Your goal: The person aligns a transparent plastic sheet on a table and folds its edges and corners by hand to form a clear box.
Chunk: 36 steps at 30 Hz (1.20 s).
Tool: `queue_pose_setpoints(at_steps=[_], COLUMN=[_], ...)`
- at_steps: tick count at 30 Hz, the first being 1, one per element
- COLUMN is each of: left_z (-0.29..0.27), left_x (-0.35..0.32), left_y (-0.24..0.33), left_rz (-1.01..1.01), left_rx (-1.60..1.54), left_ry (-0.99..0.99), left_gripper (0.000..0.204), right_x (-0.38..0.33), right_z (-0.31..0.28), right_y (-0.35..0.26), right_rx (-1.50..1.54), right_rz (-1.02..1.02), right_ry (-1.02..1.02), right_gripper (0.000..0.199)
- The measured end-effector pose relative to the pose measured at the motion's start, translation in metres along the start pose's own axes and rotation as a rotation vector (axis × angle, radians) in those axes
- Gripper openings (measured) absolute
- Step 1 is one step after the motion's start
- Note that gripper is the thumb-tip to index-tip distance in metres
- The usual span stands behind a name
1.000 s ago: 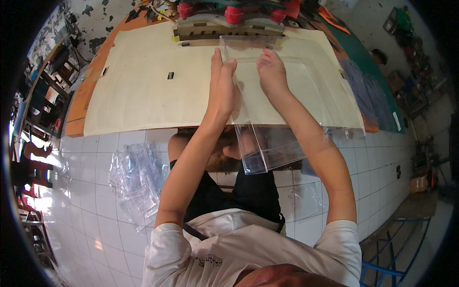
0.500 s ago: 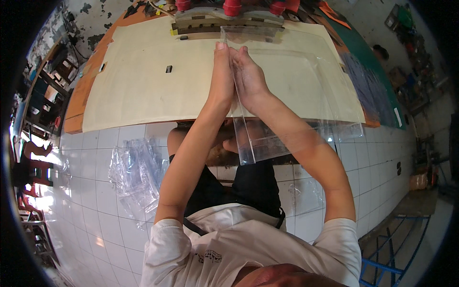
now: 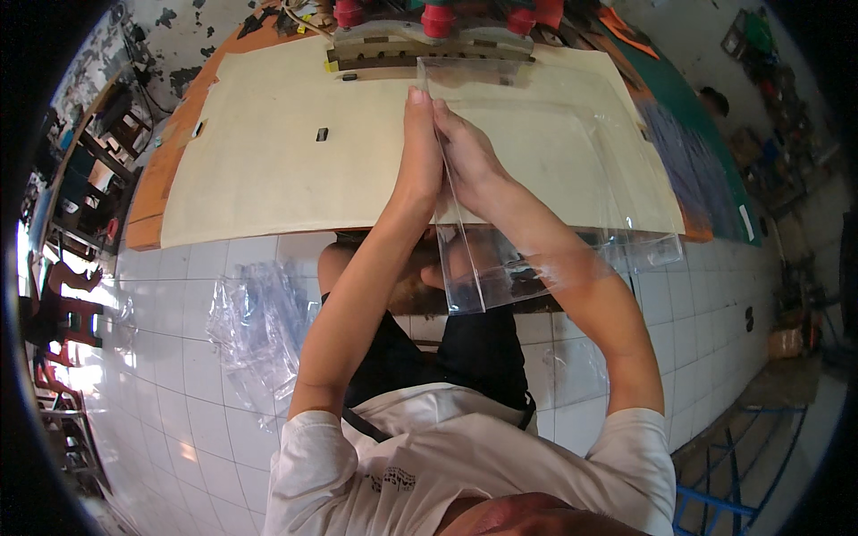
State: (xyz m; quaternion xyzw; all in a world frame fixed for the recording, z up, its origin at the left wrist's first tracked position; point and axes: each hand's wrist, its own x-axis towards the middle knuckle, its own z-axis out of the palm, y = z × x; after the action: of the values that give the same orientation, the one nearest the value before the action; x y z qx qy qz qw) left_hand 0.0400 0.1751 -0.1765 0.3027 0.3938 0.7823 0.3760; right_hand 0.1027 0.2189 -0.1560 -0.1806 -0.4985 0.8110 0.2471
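Note:
A large, clear plastic sheet [image 3: 572, 201], folded along its left side, stands over the table and hangs past its front edge. My left hand [image 3: 419, 147] presses flat against the fold from the left, fingers straight and together. Opposite it, palm toward palm, my right hand [image 3: 471, 161] presses from the right, so the fold is squeezed between them. The clear film covers part of my right forearm. Both palms and the inner fingers are hidden.
A cream sheet [image 3: 268, 170] covers the wooden table [image 3: 143, 219]. At the far edge stands a grey metal bar [image 3: 393, 55] with red knobs [image 3: 438, 20]. A small dark block [image 3: 322, 135] lies on the left. Crumpled clear plastic [image 3: 259, 326] lies on the tiled floor.
Both hands have slid slightly toward me along the fold, still pressed together. The plastic's lower corner has shifted a little right and nearer. The whole view has moved slightly.

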Motion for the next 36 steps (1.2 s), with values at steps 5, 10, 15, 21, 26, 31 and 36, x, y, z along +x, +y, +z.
queue_pose_setpoints(at_steps=[5, 10, 15, 21, 26, 31, 36], left_z=[0.008, -0.022, -0.033, -0.069, -0.066, -0.059, -0.062], left_x=[-0.005, 0.02, 0.039, 0.032, 0.001, -0.009, -0.008], left_y=[0.005, 0.013, 0.048, 0.055, 0.058, 0.062, 0.058], left_rz=[0.09, 0.074, 0.004, -0.023, -0.071, -0.042, -0.056], left_rx=[-0.108, -0.042, 0.127, 0.304, 0.166, 0.318, 0.318], left_ry=[0.146, 0.268, 0.2, -0.102, -0.222, -0.348, -0.381], left_gripper=[0.075, 0.063, 0.047, 0.043, 0.039, 0.043, 0.044], right_x=[0.025, 0.02, 0.002, -0.025, -0.039, -0.047, -0.047], right_z=[-0.04, -0.036, -0.023, -0.019, -0.031, -0.037, -0.042], right_y=[0.021, 0.02, 0.007, 0.008, -0.001, -0.012, -0.008], right_rx=[-0.542, -0.485, -0.364, -0.263, -0.21, -0.205, -0.309], right_rz=[-0.327, -0.349, -0.163, -0.106, -0.056, -0.013, -0.079], right_ry=[0.171, 0.212, 0.032, -0.048, -0.124, -0.141, -0.177], right_gripper=[0.043, 0.039, 0.041, 0.04, 0.04, 0.041, 0.042])
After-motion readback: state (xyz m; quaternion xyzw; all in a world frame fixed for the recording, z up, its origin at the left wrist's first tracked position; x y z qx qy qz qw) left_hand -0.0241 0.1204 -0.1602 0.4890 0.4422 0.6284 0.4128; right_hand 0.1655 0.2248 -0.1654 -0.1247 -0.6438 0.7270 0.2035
